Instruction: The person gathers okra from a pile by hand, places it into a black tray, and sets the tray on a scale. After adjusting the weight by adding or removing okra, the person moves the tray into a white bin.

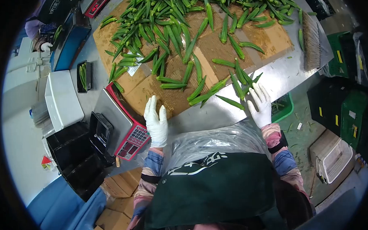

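Observation:
My left hand (156,121), in a white glove, is held above the table's front edge, right beside the red scale (130,135). Its fingers point up, the thumb stands apart, and nothing is in it. My right hand (260,104), also gloved, has its fingers spread at the near edge of the metal table (224,115). Its fingertips are close to a few okra pods (241,77); whether they touch is unclear. A large heap of green okra (168,18) covers the far part of the cardboard (214,53), with single pods scattered nearer to me.
Black trays (100,130) lie on and beside the scale at the left, near a white box (63,99) and a small tray of okra (84,76). A brush (311,41) lies at the right. Below the table's right edge is a green basket (284,107). Another person's gloved hand (46,46) shows far left.

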